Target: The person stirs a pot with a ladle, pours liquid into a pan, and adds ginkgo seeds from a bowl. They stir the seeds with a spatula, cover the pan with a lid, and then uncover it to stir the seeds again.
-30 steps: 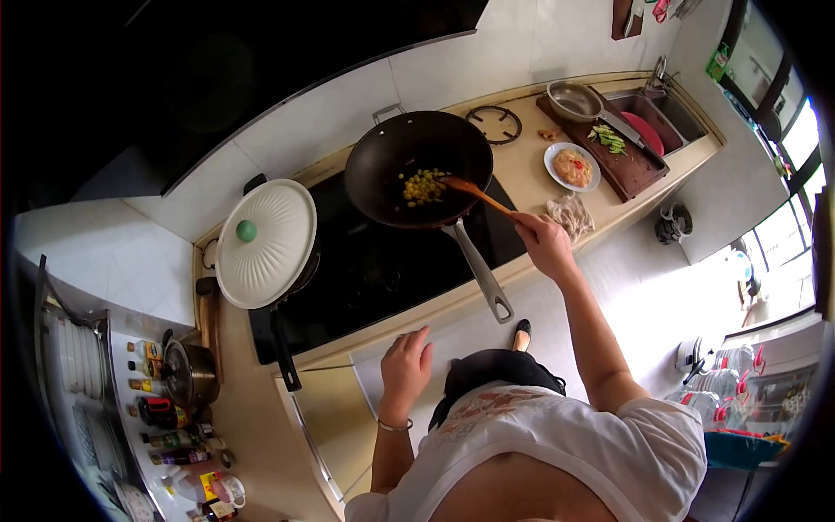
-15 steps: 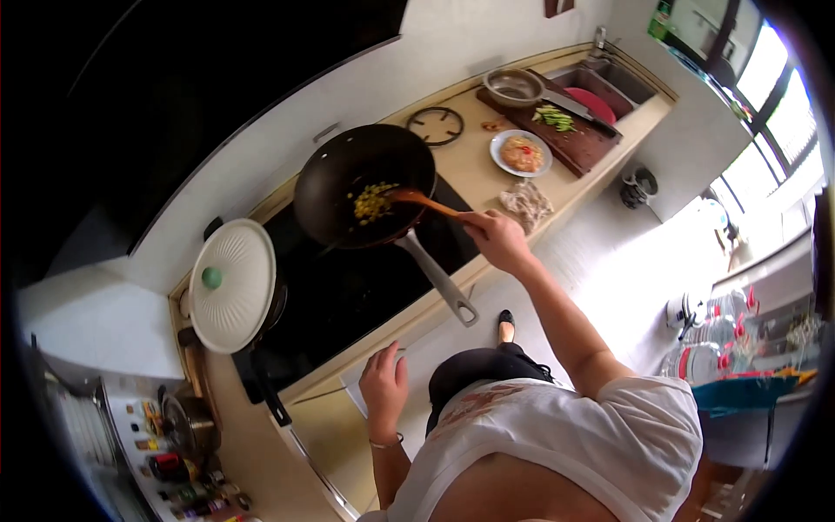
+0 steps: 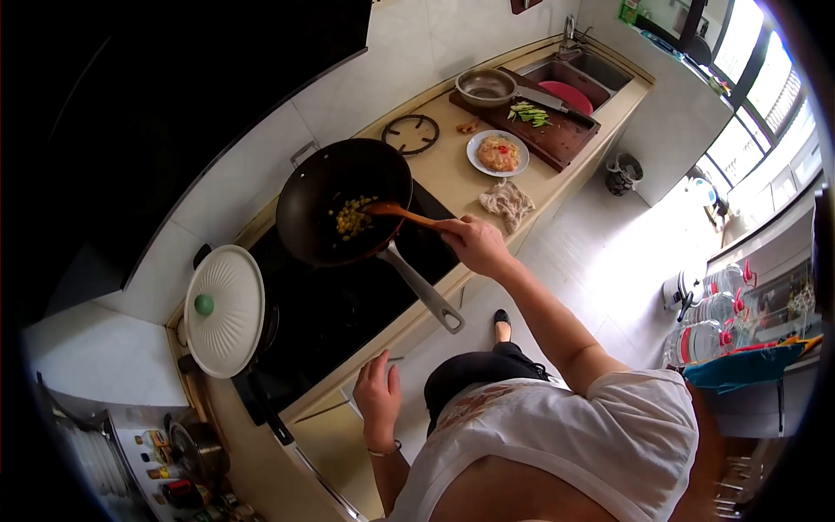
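My right hand (image 3: 477, 246) is closed round the handle of a wooden spatula (image 3: 402, 211). Its blade rests among small yellow-green pieces of food (image 3: 353, 217) inside a dark wok (image 3: 304, 187). The wok sits on the black stovetop (image 3: 348, 309), its metal handle (image 3: 424, 291) pointing towards me with no hand on it. By the counter's front edge hangs my left hand (image 3: 377, 400), empty, its fingers loosely stretched and apart.
Left of the wok, a cream lid with a green knob (image 3: 204, 304) covers another pan. To the right are a plate of pinkish food (image 3: 498, 155), a cloth (image 3: 507, 206), and a cutting board (image 3: 570, 143) with chopped greens and a knife. Beyond lies the sink (image 3: 600, 78).
The view has shifted slightly, so the counter things appear lower and further left. My right hand keeps its grip on the spatula in the wok; my left hand stays empty.
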`<state>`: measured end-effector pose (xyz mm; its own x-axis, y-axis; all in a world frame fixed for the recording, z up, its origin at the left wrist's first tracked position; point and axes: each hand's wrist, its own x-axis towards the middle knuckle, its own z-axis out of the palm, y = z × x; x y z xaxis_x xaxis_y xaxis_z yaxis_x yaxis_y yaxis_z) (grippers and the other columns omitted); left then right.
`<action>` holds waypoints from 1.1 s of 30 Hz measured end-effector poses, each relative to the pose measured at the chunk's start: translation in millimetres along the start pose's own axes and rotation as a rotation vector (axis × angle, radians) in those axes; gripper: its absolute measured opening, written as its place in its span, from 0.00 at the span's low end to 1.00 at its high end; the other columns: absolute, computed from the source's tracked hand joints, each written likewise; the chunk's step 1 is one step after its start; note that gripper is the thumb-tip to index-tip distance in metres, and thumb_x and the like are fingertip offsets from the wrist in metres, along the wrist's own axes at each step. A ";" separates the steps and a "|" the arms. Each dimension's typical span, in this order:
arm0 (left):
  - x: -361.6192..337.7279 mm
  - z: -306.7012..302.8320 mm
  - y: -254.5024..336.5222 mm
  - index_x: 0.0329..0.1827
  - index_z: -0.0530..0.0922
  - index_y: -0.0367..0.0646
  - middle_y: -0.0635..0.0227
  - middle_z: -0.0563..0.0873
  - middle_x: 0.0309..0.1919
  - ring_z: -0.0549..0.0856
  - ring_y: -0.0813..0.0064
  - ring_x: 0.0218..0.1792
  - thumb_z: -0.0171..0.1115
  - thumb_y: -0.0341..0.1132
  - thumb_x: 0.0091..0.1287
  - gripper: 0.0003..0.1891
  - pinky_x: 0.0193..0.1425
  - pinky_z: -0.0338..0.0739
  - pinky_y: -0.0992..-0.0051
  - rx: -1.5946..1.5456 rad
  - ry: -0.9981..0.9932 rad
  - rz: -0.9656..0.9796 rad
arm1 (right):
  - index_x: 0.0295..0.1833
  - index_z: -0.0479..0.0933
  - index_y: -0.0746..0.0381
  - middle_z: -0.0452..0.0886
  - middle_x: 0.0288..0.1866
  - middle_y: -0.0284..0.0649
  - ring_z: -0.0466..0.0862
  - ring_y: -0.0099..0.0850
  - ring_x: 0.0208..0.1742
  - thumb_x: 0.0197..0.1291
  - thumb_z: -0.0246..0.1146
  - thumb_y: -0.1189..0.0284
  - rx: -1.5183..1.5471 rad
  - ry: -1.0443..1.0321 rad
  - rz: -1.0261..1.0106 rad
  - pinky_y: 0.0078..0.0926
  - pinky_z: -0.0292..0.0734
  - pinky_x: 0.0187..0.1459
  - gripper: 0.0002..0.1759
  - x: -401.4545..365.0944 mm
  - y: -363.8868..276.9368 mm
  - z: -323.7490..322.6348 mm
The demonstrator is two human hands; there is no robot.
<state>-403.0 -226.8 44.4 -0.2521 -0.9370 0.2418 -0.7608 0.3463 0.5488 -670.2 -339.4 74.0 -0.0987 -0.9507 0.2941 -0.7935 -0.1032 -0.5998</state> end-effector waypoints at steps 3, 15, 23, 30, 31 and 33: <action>0.1 0.7 -0.4 0.45 0.75 0.39 0.60 0.80 0.38 0.79 0.59 0.39 0.56 0.29 0.55 0.13 0.42 0.74 0.69 -0.001 0.005 0.007 | 0.45 0.77 0.51 0.75 0.28 0.43 0.77 0.40 0.31 0.54 0.56 0.66 0.006 -0.015 0.012 0.33 0.71 0.33 0.12 0.2 -1.1 -0.8; -1.0 -0.2 0.6 0.44 0.75 0.40 0.61 0.80 0.37 0.79 0.61 0.39 0.57 0.28 0.54 0.14 0.41 0.74 0.70 0.003 0.059 0.041 | 0.44 0.76 0.49 0.74 0.29 0.41 0.77 0.40 0.33 0.54 0.56 0.67 -0.038 -0.032 -0.001 0.35 0.71 0.34 0.11 2.5 -1.6 -1.8; -2.6 -0.8 1.9 0.44 0.75 0.41 0.62 0.80 0.36 0.80 0.63 0.37 0.59 0.29 0.54 0.13 0.40 0.75 0.71 -0.018 0.099 0.019 | 0.43 0.77 0.50 0.75 0.27 0.40 0.78 0.39 0.31 0.54 0.57 0.68 -0.061 0.003 -0.073 0.33 0.72 0.33 0.10 9.8 -10.3 -7.2; -5.0 -0.3 -1.4 0.43 0.75 0.42 0.64 0.80 0.33 0.80 0.64 0.35 0.59 0.31 0.54 0.13 0.38 0.75 0.71 -0.004 0.119 0.021 | 0.40 0.79 0.50 0.74 0.26 0.42 0.77 0.40 0.27 0.52 0.57 0.69 -0.160 -0.038 -0.178 0.35 0.70 0.29 0.09 17.9 -26.0 -16.0; -5.5 -0.2 -1.7 0.43 0.75 0.42 0.64 0.80 0.33 0.80 0.64 0.35 0.59 0.31 0.54 0.13 0.38 0.75 0.71 -0.003 0.119 0.017 | 0.40 0.79 0.50 0.74 0.26 0.42 0.77 0.40 0.27 0.52 0.57 0.69 -0.159 -0.041 -0.180 0.35 0.70 0.29 0.09 19.6 -29.2 -17.5; -6.0 -0.2 -2.2 0.43 0.75 0.42 0.64 0.80 0.33 0.79 0.64 0.35 0.58 0.31 0.54 0.13 0.38 0.75 0.71 0.005 0.116 0.010 | 0.40 0.79 0.49 0.73 0.25 0.43 0.76 0.41 0.26 0.52 0.56 0.70 -0.240 -0.112 -0.190 0.36 0.69 0.28 0.10 24.5 -37.5 -20.3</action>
<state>-399.7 -221.9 41.9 -0.1890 -0.9218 0.3386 -0.7615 0.3553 0.5421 -655.1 -352.9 118.8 0.1208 -0.9485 0.2928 -0.9116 -0.2228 -0.3454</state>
